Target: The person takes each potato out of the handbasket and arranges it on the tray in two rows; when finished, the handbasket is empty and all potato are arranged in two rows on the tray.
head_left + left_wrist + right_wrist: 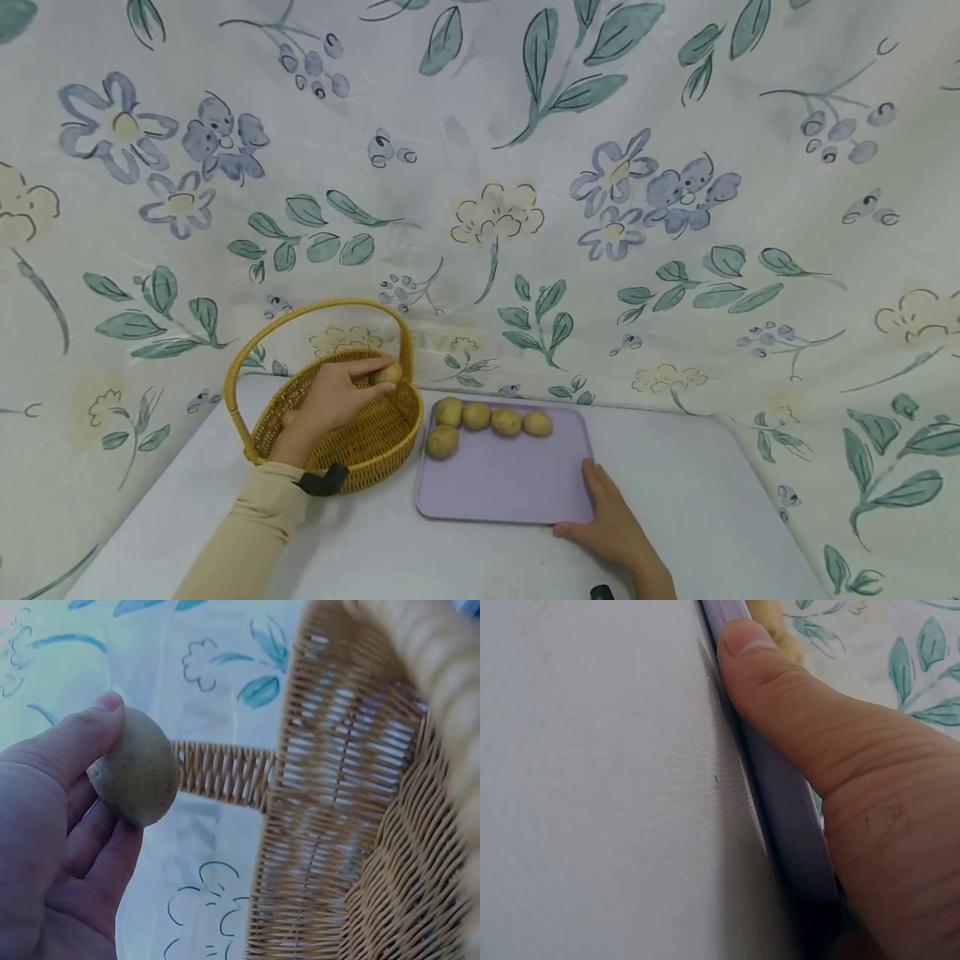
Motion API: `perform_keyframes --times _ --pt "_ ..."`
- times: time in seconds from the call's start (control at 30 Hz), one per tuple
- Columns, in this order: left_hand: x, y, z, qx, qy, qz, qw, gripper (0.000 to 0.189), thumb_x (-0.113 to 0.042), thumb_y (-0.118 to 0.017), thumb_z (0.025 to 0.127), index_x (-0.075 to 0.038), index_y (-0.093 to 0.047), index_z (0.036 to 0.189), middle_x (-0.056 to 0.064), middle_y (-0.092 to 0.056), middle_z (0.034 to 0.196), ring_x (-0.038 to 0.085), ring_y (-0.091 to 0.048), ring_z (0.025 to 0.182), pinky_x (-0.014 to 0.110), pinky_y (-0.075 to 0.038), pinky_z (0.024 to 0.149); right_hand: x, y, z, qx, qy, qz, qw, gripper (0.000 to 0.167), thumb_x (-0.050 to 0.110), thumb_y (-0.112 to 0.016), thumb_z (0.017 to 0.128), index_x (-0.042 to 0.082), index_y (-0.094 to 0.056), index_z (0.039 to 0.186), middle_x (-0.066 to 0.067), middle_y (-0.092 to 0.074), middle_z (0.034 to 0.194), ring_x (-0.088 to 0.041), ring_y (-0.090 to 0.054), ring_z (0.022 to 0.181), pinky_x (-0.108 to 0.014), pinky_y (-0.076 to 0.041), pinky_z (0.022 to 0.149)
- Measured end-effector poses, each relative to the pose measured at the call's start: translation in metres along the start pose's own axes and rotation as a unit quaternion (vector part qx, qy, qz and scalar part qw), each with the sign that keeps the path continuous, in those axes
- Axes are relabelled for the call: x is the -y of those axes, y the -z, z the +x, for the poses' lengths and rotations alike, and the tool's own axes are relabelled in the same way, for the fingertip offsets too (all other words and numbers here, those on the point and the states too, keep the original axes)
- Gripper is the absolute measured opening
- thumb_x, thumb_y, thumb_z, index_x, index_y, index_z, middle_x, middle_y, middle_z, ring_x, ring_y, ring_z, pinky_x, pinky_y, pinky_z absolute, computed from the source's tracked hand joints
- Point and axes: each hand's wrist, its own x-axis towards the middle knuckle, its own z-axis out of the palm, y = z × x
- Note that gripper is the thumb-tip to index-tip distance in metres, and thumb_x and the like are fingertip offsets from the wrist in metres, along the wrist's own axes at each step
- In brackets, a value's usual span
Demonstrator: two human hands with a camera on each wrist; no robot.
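My left hand (337,402) reaches across the yellow wicker basket (378,457) and pinches a potato (388,374) near the far right rim, beside the handle base. In the left wrist view the thumb and fingers hold this potato (142,769) from one side, the basket wall to its right. Partly hidden behind my left wrist, another potato (289,417) lies in the basket. My right hand (615,525) grips the near right corner of the lilac tray (510,483), thumb (757,671) against the front edge. Several potatoes (506,421) sit along the tray's far side and far left corner.
The basket's tall arched handle (322,304) rises over its left and far side. Both basket and tray stand on a white table (660,467). A floral cloth (480,275) hangs behind the table and along its sides.
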Motion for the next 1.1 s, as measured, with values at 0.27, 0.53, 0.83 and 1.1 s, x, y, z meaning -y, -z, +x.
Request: perform_keyframes --times 0.27,0.53,0.83,1.1 --pt "-0.013 -0.011 -0.013 -0.024 -0.032 -0.009 0.9992 0.05 -0.037 -0.083 0.085 -0.018 -0.073 0.129 0.005 -0.073 0.127 0.03 -0.069 0.12 0.049 -0.056 0.102 -0.003 -0.002 0.0 0.0 -0.006 -0.005 1.0 0.128 0.057 -0.088 0.067 -0.002 -0.022 0.161 -0.025 -0.021 0.167 -0.048 -0.018 0.154 -0.061 -0.022 0.124" --pt "-0.024 -0.023 -0.023 -0.03 -0.067 0.018 0.9971 0.046 -0.035 -0.083 0.085 -0.023 -0.073 0.129 0.002 -0.073 0.127 0.028 -0.07 0.117 0.043 -0.062 0.088 0.0 0.0 -0.001 0.0 0.0 0.001 1.0 0.128 0.056 -0.088 0.067 -0.004 -0.024 0.16 -0.026 -0.022 0.167 -0.048 -0.019 0.154 -0.06 -0.021 0.125" --pt "-0.035 -0.038 -0.028 -0.018 -0.098 -0.026 0.9947 0.045 -0.021 -0.085 0.084 -0.015 -0.074 0.127 0.004 -0.073 0.127 0.026 -0.068 0.121 0.043 -0.057 0.101 0.0 -0.001 -0.001 0.002 -0.003 0.004 1.0 0.128 0.056 -0.088 0.068 -0.003 -0.023 0.16 -0.026 -0.021 0.167 -0.048 -0.018 0.155 -0.06 -0.021 0.125" --pt "-0.04 -0.056 -0.028 -0.023 -0.143 -0.019 0.9893 0.043 -0.016 -0.087 0.081 -0.01 -0.076 0.122 0.006 -0.075 0.122 0.026 -0.072 0.115 0.041 -0.059 0.097 -0.002 -0.001 0.0 -0.001 -0.003 0.002 1.0 0.128 0.056 -0.088 0.068 -0.003 -0.023 0.16 -0.025 -0.022 0.167 -0.048 -0.019 0.154 -0.061 -0.022 0.125"
